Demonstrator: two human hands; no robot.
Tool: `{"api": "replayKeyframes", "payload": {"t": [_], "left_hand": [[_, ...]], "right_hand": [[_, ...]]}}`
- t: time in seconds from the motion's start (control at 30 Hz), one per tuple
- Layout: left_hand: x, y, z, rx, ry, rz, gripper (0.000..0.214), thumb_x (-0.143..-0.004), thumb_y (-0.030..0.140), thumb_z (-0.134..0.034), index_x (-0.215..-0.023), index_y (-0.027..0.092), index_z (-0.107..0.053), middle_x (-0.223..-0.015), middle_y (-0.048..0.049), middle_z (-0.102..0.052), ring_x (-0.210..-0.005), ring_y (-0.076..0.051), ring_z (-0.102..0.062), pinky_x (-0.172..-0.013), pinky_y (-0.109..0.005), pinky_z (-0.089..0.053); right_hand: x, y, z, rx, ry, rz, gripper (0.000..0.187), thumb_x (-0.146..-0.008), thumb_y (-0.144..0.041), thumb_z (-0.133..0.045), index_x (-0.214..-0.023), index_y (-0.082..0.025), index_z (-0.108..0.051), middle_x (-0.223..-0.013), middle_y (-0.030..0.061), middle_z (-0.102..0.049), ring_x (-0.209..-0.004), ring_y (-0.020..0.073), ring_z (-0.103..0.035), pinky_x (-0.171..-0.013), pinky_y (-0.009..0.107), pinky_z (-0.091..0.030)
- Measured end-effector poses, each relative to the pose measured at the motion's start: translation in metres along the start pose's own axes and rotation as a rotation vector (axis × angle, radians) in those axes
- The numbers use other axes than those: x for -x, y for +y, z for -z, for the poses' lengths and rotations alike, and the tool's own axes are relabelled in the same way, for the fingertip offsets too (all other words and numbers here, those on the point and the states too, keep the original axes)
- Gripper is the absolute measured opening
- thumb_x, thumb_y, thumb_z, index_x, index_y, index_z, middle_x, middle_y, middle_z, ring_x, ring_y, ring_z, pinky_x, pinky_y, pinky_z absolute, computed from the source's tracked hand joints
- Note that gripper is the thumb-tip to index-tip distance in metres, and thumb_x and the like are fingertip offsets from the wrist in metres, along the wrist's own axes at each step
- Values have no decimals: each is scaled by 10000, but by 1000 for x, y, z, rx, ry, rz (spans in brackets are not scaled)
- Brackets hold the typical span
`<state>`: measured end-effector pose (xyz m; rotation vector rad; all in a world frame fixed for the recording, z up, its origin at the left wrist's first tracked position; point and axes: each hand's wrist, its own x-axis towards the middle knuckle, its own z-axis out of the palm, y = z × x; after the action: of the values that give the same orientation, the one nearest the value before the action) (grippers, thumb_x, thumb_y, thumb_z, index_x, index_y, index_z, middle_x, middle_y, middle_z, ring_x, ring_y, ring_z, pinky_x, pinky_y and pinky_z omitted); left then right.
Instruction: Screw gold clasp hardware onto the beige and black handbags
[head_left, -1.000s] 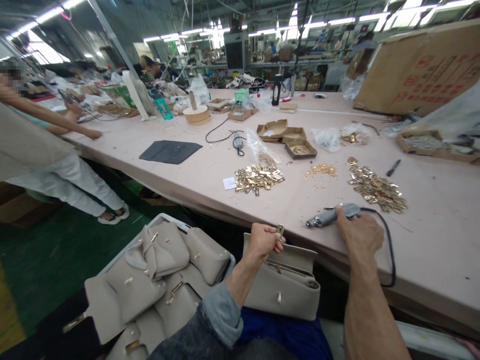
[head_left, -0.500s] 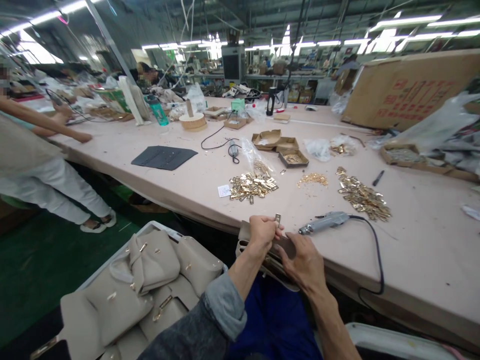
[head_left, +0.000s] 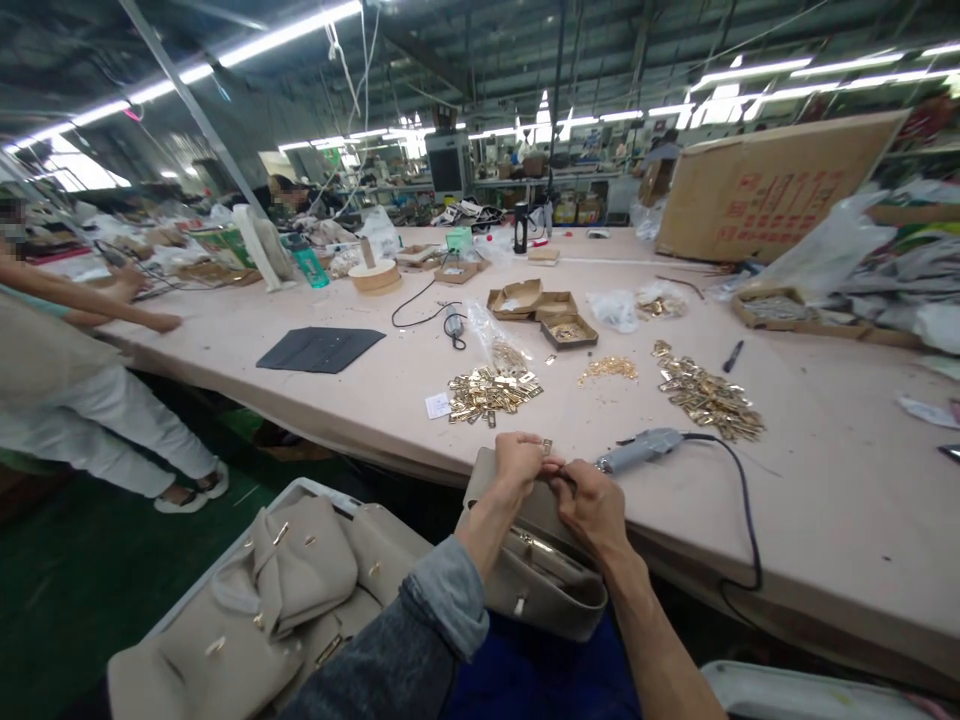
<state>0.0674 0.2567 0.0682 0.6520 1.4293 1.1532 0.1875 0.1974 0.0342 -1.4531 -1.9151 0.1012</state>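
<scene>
A beige handbag (head_left: pixel 544 590) leans on my lap against the table edge, its zipped top and a small gold fitting on its front showing. My left hand (head_left: pixel 517 465) is closed at the bag's raised flap, and a small gold metal plate (head_left: pixel 547 446) sticks up from its fingertips. Beside it my right hand (head_left: pixel 592 505) pinches the flap's edge, fingertips close to those of the left; anything smaller between them is hidden. Just right of my fingers, a grey electric screwdriver (head_left: pixel 643 450) lies on the table.
Piles of gold plates (head_left: pixel 491 393) and gold clasp parts (head_left: pixel 709 390) lie ahead, with small gold screws (head_left: pixel 611 368) between. Several beige bags fill a white-rimmed bin (head_left: pixel 225 570) at lower left. A black sheet (head_left: pixel 322 350) lies left. A person (head_left: pixel 67 350) stands at far left.
The handbag has tilted so that its front and zipped top show more. My right hand has closed from a spread grip into a pinch near the left fingertips. The view has shifted slightly.
</scene>
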Motion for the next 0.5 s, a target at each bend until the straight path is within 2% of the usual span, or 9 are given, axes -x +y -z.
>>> {"api": "replayKeyframes", "payload": {"t": [0.1,0.2,0.37,0.5], "left_hand": [[-4,-10,2,58,-35,-43,387,-794,-6,-637,-1179,12,-600,-887,-176,-766,-599,-242,-764,-487,-258,-611],[-3,-21,6,148,-39,-167,365,-844,48,-635,-1203,22,-574,-1134,-250,-739,-591,-211,-761,-492,-250,-616],[7,-31,14,216,26,-382,439,-867,93,-581,-1305,76,-543,-1340,-248,-664,-620,-173,-762,-528,-236,-617],[21,-36,24,194,19,-495,546,-917,212,-610,-1432,115,-457,-1410,-247,-615,-778,-217,-787,-618,-272,-638]], "right_hand": [[6,0,-5,-4,45,30,136,-963,-189,-565,-890,-194,-680,-851,48,-646,-845,217,-591,-738,321,-367],[11,-3,-6,14,91,60,181,-994,-184,-537,-890,-192,-685,-838,55,-618,-838,215,-566,-744,321,-364],[14,-9,-6,42,122,125,251,-1028,-168,-479,-847,-181,-653,-807,63,-571,-821,218,-521,-744,329,-356],[20,-17,-5,33,125,149,268,-1034,-150,-455,-833,-177,-630,-803,67,-550,-808,218,-500,-730,337,-348]]}}
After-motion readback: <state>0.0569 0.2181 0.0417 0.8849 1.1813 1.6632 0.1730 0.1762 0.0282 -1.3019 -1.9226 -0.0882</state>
